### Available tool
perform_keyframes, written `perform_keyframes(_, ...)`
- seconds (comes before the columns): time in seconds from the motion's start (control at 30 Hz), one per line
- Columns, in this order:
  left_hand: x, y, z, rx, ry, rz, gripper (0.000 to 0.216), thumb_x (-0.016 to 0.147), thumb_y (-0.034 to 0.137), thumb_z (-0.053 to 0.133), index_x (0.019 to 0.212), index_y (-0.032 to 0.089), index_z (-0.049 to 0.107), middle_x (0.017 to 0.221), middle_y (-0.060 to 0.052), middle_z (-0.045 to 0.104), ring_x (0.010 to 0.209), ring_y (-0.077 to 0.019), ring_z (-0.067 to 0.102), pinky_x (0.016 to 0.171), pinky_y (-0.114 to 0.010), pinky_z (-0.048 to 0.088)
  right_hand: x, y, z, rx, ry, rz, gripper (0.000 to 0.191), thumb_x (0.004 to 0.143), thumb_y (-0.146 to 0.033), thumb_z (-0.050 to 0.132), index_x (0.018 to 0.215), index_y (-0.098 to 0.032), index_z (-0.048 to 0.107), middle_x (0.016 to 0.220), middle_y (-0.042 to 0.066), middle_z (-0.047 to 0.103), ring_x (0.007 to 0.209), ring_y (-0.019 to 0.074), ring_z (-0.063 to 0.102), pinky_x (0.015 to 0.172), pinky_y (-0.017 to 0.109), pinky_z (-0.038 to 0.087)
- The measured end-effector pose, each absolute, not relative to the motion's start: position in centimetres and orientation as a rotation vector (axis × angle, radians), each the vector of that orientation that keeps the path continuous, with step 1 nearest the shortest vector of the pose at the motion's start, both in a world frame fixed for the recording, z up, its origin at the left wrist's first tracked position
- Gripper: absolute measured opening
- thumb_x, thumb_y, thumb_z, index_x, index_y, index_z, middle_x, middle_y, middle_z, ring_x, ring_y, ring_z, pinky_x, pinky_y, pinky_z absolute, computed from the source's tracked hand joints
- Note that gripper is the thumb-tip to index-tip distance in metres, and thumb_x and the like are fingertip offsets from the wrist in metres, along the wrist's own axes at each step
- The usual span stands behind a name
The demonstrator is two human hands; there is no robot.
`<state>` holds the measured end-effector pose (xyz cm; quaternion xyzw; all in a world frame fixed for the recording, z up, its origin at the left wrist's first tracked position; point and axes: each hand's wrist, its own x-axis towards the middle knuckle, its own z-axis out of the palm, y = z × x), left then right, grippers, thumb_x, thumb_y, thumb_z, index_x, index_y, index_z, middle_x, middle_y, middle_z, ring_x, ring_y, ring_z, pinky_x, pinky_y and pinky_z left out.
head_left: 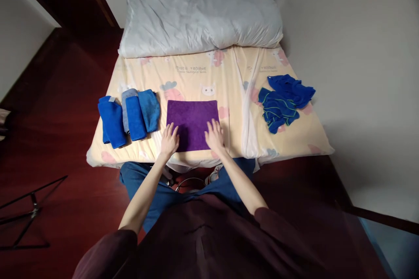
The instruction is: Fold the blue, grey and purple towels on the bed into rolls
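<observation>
A purple towel (pixel 192 123) lies flat as a smooth rectangle on the bed, close to its front edge. My left hand (pixel 170 140) rests at its left edge, fingers spread and pointing forward. On the right edge lies my right hand (pixel 214 135), its fingers apart too. Neither hand grips the cloth. To the left are folded towels: a blue one (pixel 111 121), another blue one (pixel 135 117) on top of a grey one (pixel 129 94), and a duller blue one (pixel 150 111). Two crumpled blue cloths, one with green edging (pixel 279 110) and one plainer (pixel 291 89), sit at the right.
A large pale quilt or pillow (pixel 203 11) fills the bed's far end. The bed cover (pixel 193 83) is cream with rabbit and carrot prints. A white wall (pixel 353 74) borders the right side. A black metal stand (pixel 34 209) is on the dark red floor at left.
</observation>
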<state>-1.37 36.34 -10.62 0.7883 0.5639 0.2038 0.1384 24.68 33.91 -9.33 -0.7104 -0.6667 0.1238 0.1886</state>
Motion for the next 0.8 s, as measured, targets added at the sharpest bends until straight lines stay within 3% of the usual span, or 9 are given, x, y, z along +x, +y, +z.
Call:
perform_keyframes(0.1,2.1,38.4,-11.4,2.328,1.494,0.515,0.059,0.097,0.027,0.038,0.154,0.010,0.046,0.169,-0.015,0.029,0.159,-0.0308,0.018,0.129,-0.054,0.018,18.4,35.4,-10.1,-1.796,-2.124,0.391,0.059,0.102,-0.026,0.037,0.161,-0.015,0.037,0.171,0.010,0.023,0.161,0.0289,0.014,0.129,0.052,0.012)
perform_keyframes(0.2,2.9,38.6,-13.5,2.296,1.501,0.439,0.061,0.097,0.026,0.036,0.154,0.006,0.045,0.167,-0.017,0.030,0.159,-0.0303,0.019,0.129,-0.054,0.016,15.8,35.4,-12.4,-1.804,-2.173,0.511,0.060,0.103,-0.024,0.033,0.162,-0.013,0.032,0.171,0.011,0.025,0.161,0.0256,0.015,0.130,0.050,0.009)
perform_keyframes(0.37,-0.2,36.2,-16.1,2.210,1.582,0.524,0.062,0.102,0.038,0.035,0.158,0.011,0.041,0.169,-0.014,0.027,0.159,-0.0278,0.018,0.130,-0.052,0.012,20.0,33.5,-14.9,-1.878,-2.120,0.539,0.063,0.106,-0.043,0.032,0.162,-0.012,0.032,0.173,0.012,0.017,0.161,0.0262,0.011,0.131,0.050,0.005)
perform_keyframes(0.63,-2.8,34.5,-16.5,2.069,1.706,0.601,0.068,0.102,0.043,0.035,0.161,0.009,0.034,0.170,-0.015,0.023,0.160,-0.0271,0.012,0.131,-0.051,0.007,28.9,30.3,-15.7,-2.031,-1.840,0.480,0.068,0.107,-0.046,0.031,0.163,-0.009,0.027,0.172,0.014,0.019,0.161,0.0284,0.015,0.131,0.045,-0.002)
perform_keyframes(0.8,-2.1,35.7,-16.2,2.123,1.659,0.555,0.069,0.101,0.045,0.037,0.159,0.007,0.036,0.169,-0.018,0.023,0.160,-0.0305,0.012,0.131,-0.055,0.006,27.5,31.3,-15.0,-2.076,-1.826,0.421,0.066,0.106,-0.039,0.033,0.164,-0.011,0.025,0.172,0.013,0.020,0.161,0.0342,0.008,0.128,0.059,-0.009)
